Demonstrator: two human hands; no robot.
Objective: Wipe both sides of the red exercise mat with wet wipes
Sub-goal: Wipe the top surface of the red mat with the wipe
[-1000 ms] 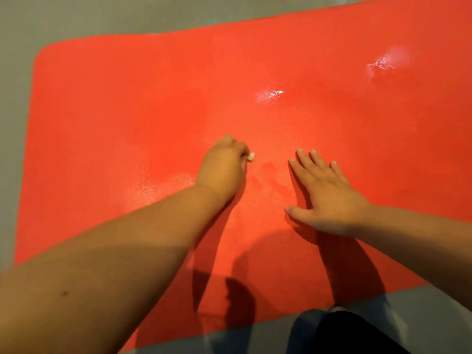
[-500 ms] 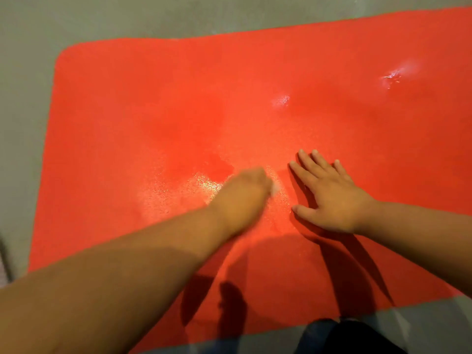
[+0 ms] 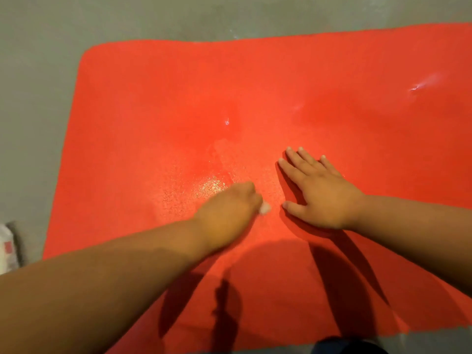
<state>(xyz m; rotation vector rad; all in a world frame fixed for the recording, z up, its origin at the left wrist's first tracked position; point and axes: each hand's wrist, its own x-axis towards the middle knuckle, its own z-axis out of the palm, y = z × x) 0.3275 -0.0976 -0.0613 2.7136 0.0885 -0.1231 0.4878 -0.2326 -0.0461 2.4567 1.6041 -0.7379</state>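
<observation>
The red exercise mat (image 3: 143, 111) lies flat on the grey floor and fills most of the view. My left hand (image 3: 227, 213) is closed into a fist at the mat's middle, pressing a white wet wipe (image 3: 341, 208) against it; only a small bit of the wipe shows at the knuckles. My right hand (image 3: 321, 190) rests flat on the mat just to the right, palm down, fingers spread. A wet, glistening patch (image 3: 209, 186) lies beside the left hand.
Grey floor (image 3: 38, 98) borders the mat at the left and far side. A white pack with a red label (image 3: 6, 247) lies on the floor at the left edge. A dark shape, likely my clothing (image 3: 350, 346), is at the bottom.
My left hand has slid the wipe toward me across the mat, leaving a wet trail. The right hand stays flat in place. The view has shifted, so the mat's left edge shows more.
</observation>
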